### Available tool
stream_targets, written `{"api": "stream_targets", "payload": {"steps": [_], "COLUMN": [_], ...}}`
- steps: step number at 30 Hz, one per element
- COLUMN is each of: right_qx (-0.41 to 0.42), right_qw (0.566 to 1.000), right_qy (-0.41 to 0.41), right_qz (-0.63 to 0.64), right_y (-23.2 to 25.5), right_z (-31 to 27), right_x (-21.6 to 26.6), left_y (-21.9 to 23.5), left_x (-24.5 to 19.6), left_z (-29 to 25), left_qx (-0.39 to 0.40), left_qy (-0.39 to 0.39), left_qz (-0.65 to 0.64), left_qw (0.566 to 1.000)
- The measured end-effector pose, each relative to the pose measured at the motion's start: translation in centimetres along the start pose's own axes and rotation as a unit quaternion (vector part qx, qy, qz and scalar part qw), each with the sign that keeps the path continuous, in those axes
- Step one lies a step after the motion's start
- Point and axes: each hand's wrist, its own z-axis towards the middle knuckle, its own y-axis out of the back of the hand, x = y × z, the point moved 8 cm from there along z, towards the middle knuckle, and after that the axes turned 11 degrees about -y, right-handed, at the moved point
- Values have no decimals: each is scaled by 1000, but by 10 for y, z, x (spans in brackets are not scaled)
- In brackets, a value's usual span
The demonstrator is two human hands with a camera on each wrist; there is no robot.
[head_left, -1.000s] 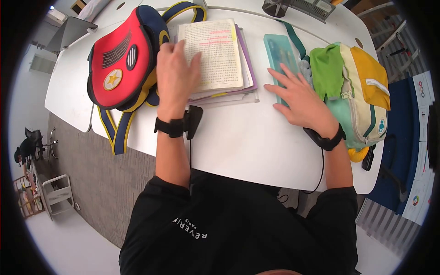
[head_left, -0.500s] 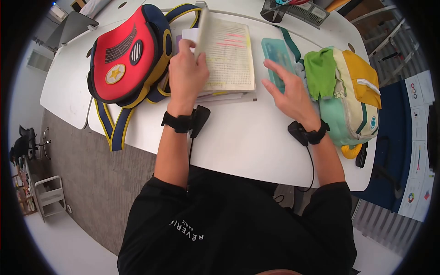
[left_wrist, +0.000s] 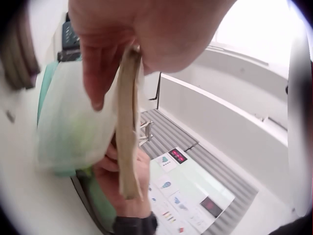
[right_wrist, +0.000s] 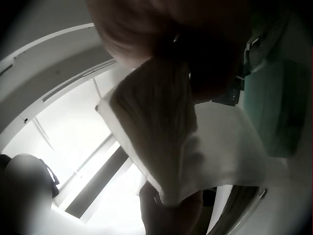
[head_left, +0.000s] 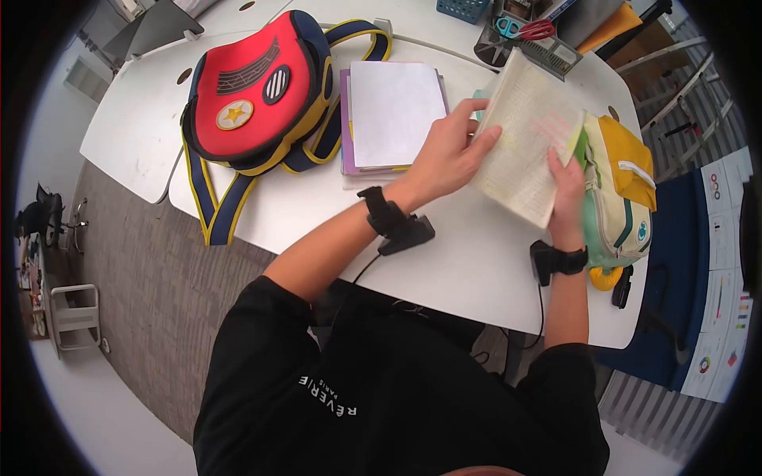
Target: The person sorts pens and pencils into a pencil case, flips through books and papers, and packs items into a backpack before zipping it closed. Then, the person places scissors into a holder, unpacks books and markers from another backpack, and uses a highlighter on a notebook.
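Both hands hold a thick, worn book (head_left: 524,131) of printed text with pink and yellow highlighting, raised and tilted over the right part of the table. My left hand (head_left: 448,159) pinches its left edge between thumb and fingers. On the opposite edge, my right hand (head_left: 567,194) grips with the thumb over the page. The book's edge (left_wrist: 128,122) runs down from the left hand in the left wrist view; its page block (right_wrist: 151,117) looks dark in the right wrist view. A teal case (head_left: 479,95) is mostly hidden behind the book.
Left of the book lies a pile with a white sheet (head_left: 397,111) over a purple folder (head_left: 346,135). A red and navy backpack (head_left: 254,95) stands at the left, a green, cream and yellow backpack (head_left: 623,174) at the right. Scissors (head_left: 509,28) sit in an organizer (head_left: 556,57) behind.
The book has been lifted off the pile and carried right, uncovering the white sheet. My left hand moved right with it, and my right hand left the teal case and took the book's other edge.
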Motion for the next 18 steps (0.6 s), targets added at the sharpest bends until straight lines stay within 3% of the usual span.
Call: {"api": "stream_targets", "payload": {"steps": [2, 3, 5, 6, 8, 9, 11, 12, 14, 15, 16, 18], "right_qx": [-12, -19, -23, -25, -22, -10, -6, 6, 3, 9, 15, -1], "right_qw": [999, 999, 997, 993, 987, 978, 977, 976, 983, 995, 999, 1000], "right_qy": [37, 38, 36, 22, 21, 17, -1, -16, -35, -41, -46, -31], "right_qz": [-23, -34, -67, -112, -155, -207, -211, -218, -180, -90, 0, -1], "right_y": [12, 22, 31, 35, 36, 32, 32, 30, 28, 27, 27, 28], "right_z": [8, 14, 21, 23, 27, 30, 34, 34, 30, 26, 23, 13], "right_x": [20, 23, 28, 25, 18, 13, 8, 5, 5, 8, 11, 21], "left_y": [-2, 8, 34, 42, 51, 58, 72, 69, 68, 66, 65, 59], "left_x": [-18, -20, -47, -49, -36, -34, -17, -19, -20, -20, -20, -31], "left_z": [3, 0, -12, -19, -31, -33, -33, -33, -29, -27, -24, -14], "left_qx": [138, 147, 99, 112, 194, 201, 228, 236, 260, 270, 272, 246], "left_qy": [-78, -82, -268, -274, -220, -222, -130, -131, -48, -36, -38, -102], "left_qz": [238, 244, 490, 489, 598, 595, 533, 529, 527, 531, 528, 445], "left_qw": [958, 955, 824, 821, 746, 746, 804, 804, 808, 802, 804, 855]}}
